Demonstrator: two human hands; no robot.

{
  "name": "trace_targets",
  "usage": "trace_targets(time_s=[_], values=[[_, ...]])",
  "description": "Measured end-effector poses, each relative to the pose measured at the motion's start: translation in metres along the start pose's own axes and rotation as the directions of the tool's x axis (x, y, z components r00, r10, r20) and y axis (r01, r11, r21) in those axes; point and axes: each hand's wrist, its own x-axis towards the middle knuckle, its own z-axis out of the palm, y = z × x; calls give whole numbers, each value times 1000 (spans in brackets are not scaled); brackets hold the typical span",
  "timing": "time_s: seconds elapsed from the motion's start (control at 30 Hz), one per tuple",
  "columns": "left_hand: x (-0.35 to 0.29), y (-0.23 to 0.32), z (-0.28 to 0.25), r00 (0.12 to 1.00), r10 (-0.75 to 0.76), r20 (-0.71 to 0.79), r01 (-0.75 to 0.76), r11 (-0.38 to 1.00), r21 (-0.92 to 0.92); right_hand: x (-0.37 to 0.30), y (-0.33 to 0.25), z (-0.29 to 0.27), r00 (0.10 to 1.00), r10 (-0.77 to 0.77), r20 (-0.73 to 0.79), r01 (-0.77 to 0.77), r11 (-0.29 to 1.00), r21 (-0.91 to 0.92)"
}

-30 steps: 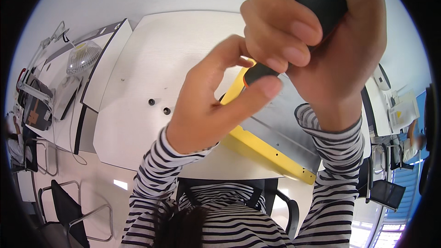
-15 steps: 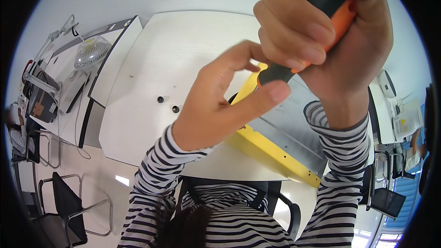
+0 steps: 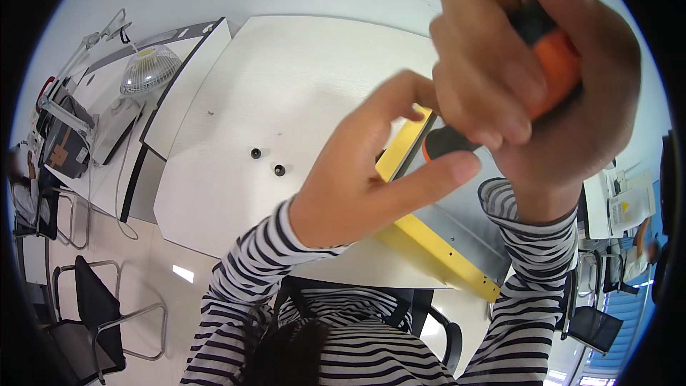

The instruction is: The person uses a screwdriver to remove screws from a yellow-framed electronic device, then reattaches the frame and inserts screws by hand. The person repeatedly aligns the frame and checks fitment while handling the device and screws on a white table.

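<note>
My right hand (image 3: pixel 543 78) is raised high at the upper right, its fingers wrapped around a screwdriver (image 3: pixel 561 64) with a thick orange-and-black handle. The handle's dark lower end, with an orange rim, pokes out below my fingers; no blade shows. My left hand (image 3: pixel 364 164) is just left of it, thumb and curved fingers apart, with that dark end in the gap between them. I cannot see it gripping anything. Beneath both hands lies a grey metal panel (image 3: pixel 464 232) with a yellow edge strip (image 3: pixel 443 246) dotted with small holes, partly covered by my hands and sleeve.
Two small black round parts, one (image 3: pixel 256 153) beside the other (image 3: pixel 279 170), lie on the white table (image 3: pixel 236 86). A side desk at left bears a caged lamp (image 3: pixel 150 70) and a dark box (image 3: pixel 66 146). Chairs (image 3: pixel 100 314) stand around; people sit at both far sides.
Both hands have shifted right, the screwdriver moving along with the right one. The left hand keeps its open curve near the handle's lower end.
</note>
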Motion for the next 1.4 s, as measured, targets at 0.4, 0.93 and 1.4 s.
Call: trace_targets(time_s=[0.4, 0.93, 1.4], values=[[6, -1, -4, 998, 63, 17, -62, 998, -14, -1, 3, 22, 944, -42, -327, -32, 975, -218], [0, 9, 7, 999, -36, 16, 39, 984, -177, -8, -8, 25, 945, -57, -323, -35, 962, -272], [5, 9, 2, 999, 22, 26, -23, 1000, 13, -9, -16, 15, 981, -46, -190, -1, 971, -239]])
